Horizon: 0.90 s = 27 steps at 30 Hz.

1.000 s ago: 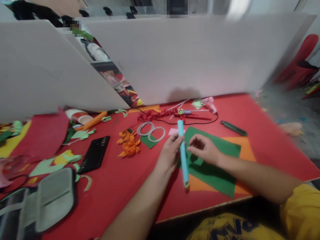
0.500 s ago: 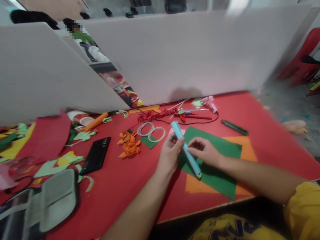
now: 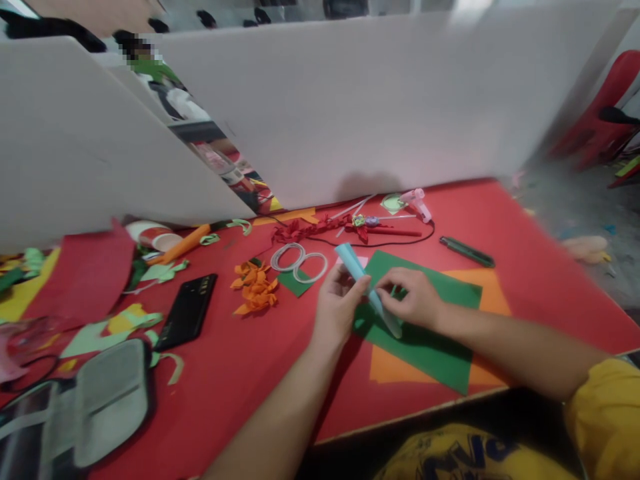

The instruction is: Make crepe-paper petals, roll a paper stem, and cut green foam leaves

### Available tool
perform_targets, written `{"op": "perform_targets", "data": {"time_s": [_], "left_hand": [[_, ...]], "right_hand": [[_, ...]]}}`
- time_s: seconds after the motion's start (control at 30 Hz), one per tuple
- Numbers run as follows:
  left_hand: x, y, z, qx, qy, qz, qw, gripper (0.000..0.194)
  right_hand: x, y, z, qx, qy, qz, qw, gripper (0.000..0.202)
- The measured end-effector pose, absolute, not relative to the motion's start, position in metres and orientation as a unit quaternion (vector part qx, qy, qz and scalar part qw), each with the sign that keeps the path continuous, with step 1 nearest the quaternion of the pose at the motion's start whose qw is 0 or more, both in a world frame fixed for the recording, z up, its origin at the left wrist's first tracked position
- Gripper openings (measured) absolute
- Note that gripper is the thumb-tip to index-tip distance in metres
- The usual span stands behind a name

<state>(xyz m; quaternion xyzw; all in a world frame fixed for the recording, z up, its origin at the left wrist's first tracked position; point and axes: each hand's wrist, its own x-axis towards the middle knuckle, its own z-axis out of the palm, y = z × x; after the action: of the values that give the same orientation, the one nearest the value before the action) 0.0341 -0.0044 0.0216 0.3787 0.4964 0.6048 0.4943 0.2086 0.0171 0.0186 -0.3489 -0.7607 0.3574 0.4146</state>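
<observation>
A light blue paper roll [image 3: 352, 261] slants over the table, with my left hand [image 3: 343, 297] closed round its upper part. My right hand [image 3: 410, 297] pinches the roll's edge near its middle, thumb and forefinger together. The lower end of the roll looks flattened and wider. Beneath it lie a green sheet [image 3: 450, 360] and an orange sheet [image 3: 493, 297]. A small pink paper is partly hidden behind my left hand.
Left of my hands are orange paper flowers [image 3: 256, 293], clear rings [image 3: 310, 268] and a black phone [image 3: 189, 310]. Behind are red paper pieces [image 3: 300, 231] and a pink glue gun [image 3: 417, 203] with its cord. A cutter [image 3: 467, 251] lies right; a white partition [image 3: 310, 113] stands behind.
The roll's lower end has turned from a narrow tube into a wider, flatter shape. My right hand has its fingers drawn closer together at the roll. The view has shifted slightly.
</observation>
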Motion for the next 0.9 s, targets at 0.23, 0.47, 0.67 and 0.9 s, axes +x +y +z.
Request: {"op": "perform_targets", "data": {"time_s": [0.23,0.47,0.67,0.9], "left_hand": [[0.0345,-0.0054,0.0211,0.411,0.49,0.599,0.482,0.045],[0.0318,-0.0037,0.0164,0.413,0.487,0.594,0.489,0.043],[0.0293,-0.0024,0.0144,0.423,0.488,0.592,0.483,0.042],[0.0338,-0.0066,0.0159,0.451,0.491,0.533,0.521,0.048]], "right_hand": [[0.2087,0.0171,0.0214,-0.36,-0.773,0.331,0.403,0.008],[0.2066,0.0178,0.0231,-0.359,-0.734,0.398,0.417,0.008],[0.2051,0.0175,0.0253,-0.358,-0.708,0.447,0.413,0.005],[0.2065,0.0177,0.0281,-0.384,-0.694,0.443,0.417,0.008]]}}
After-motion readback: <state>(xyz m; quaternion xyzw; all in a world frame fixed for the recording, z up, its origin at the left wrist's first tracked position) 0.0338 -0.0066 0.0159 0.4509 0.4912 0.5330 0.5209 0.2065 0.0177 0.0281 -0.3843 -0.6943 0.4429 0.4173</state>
